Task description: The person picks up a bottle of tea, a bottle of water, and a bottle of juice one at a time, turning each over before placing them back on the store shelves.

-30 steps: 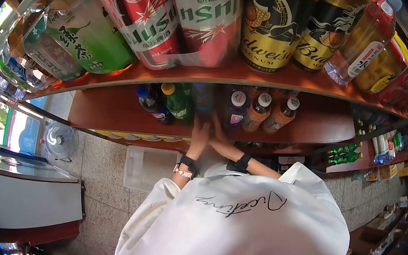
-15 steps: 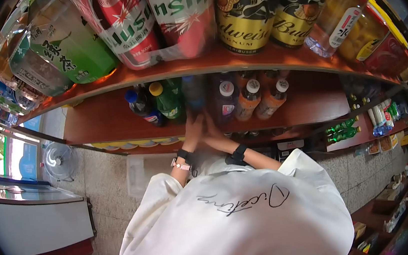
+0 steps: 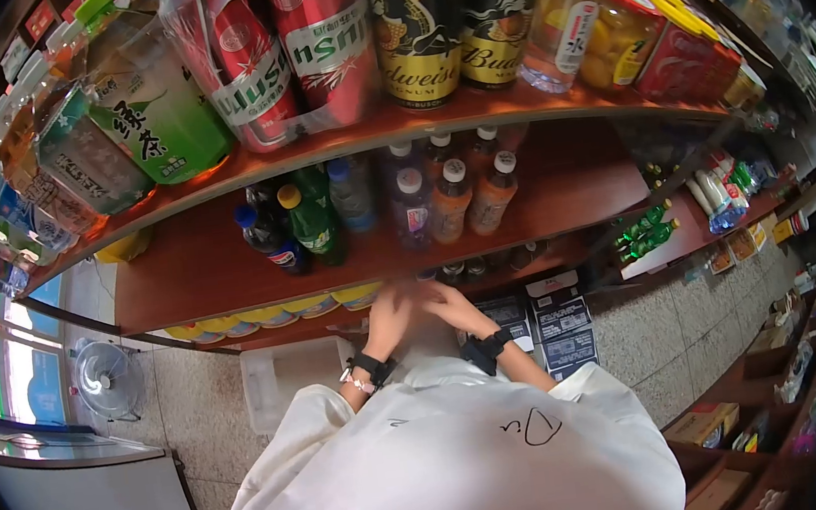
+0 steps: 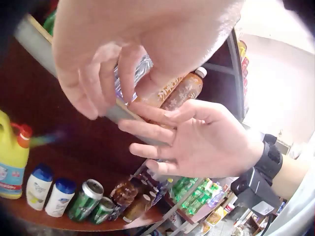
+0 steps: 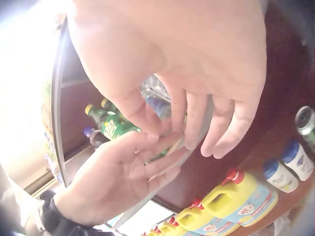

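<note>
Both hands are in front of the middle shelf's edge in the head view, the left hand [image 3: 388, 321] beside the right hand [image 3: 455, 308]. In the left wrist view the right hand [image 4: 202, 140] shows its palm with fingers spread, and the left hand [image 4: 142, 44] has its fingers loosely bent. Neither holds anything. Behind them on the shelf [image 3: 368, 253] stand a blue-capped clear bottle [image 3: 352, 198], a green bottle [image 3: 313, 227], a dark blue-capped bottle [image 3: 271, 242], a purple bottle [image 3: 412, 211] and orange bottles [image 3: 451, 205].
Beer cans [image 3: 329, 52] and tea bottles [image 3: 156, 122] line the upper shelf. Yellow jugs [image 5: 236, 196] and white blue-capped bottles [image 5: 280, 175] stand on the lower shelf. A clear plastic bin [image 3: 291, 374] and a fan [image 3: 106, 380] are on the floor.
Both hands have drawn back from the blue-capped clear bottle, out past the shelf's edge toward the body. That bottle stands uncovered beside the green one. The head view has shifted.
</note>
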The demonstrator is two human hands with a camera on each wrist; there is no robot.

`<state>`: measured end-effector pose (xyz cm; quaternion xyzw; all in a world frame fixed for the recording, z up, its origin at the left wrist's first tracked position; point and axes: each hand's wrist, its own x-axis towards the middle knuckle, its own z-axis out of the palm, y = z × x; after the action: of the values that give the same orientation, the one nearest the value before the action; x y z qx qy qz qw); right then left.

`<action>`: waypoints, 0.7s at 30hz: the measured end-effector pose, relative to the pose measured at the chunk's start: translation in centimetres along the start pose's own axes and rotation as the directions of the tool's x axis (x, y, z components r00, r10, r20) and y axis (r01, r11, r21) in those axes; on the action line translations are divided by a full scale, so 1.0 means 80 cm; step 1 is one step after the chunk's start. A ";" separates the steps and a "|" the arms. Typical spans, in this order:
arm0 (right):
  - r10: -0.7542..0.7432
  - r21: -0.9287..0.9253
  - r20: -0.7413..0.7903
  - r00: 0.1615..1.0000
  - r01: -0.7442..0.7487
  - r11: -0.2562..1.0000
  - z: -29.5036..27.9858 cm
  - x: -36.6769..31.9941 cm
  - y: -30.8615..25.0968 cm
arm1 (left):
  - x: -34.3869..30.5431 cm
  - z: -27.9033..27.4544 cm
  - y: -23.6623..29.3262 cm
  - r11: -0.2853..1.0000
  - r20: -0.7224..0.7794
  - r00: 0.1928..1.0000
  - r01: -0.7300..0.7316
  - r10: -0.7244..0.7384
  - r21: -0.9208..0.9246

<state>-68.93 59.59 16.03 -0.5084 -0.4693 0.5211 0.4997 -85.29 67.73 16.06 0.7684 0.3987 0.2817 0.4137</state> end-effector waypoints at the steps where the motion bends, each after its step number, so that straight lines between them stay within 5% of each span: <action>1: 0.017 0.053 -0.052 0.998 -0.014 0.998 -0.003 -0.012 0.008 | -0.013 -0.001 0.006 0.999 0.083 0.996 -0.035 0.038 -0.037; 3: 0.046 -0.010 -0.104 0.994 -0.047 0.999 -0.008 -0.040 0.026 | -0.047 0.000 -0.004 0.995 0.241 0.965 -0.102 0.100 -0.003; 7: 0.129 -0.102 -0.257 0.958 -0.160 0.982 -0.003 -0.112 0.049 | -0.123 0.007 -0.080 0.942 0.619 0.767 -0.058 -0.170 0.331; 10: 0.149 -0.225 -0.397 0.906 -0.253 0.941 0.001 -0.169 0.065 | -0.190 0.016 -0.164 0.931 0.678 0.682 0.012 -0.274 0.364; 11: 0.133 -0.287 -0.430 0.893 -0.275 0.917 -0.002 -0.190 0.072 | -0.219 0.023 -0.208 0.941 0.650 0.717 0.027 -0.253 0.336; 13: 0.128 -0.369 -0.518 0.845 -0.356 0.859 -0.004 -0.235 0.082 | -0.269 0.008 -0.200 0.909 0.547 0.740 0.218 -0.392 0.356; 14: 0.116 -0.366 -0.547 0.829 -0.361 0.858 -0.007 -0.257 0.091 | -0.295 0.014 -0.254 0.917 0.581 0.713 0.255 -0.392 0.305; 15: 0.155 -0.391 -0.578 0.801 -0.439 0.809 -0.010 -0.282 0.105 | -0.326 0.028 -0.325 0.841 0.551 0.636 0.408 -0.541 0.355; 18: 0.211 -0.324 -0.670 0.712 -0.536 0.779 -0.007 -0.368 0.116 | -0.381 0.017 -0.380 0.802 0.613 0.543 0.221 -0.574 0.555; 21: 0.295 -0.193 -0.775 0.559 -0.654 0.731 -0.002 -0.444 0.156 | -0.398 0.016 -0.353 0.834 0.596 0.631 0.157 -0.497 0.529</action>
<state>-69.93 23.37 5.75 -0.8789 -0.1922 0.2787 0.3360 -111.72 49.84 -12.15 0.7985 0.3942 -0.2154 0.4007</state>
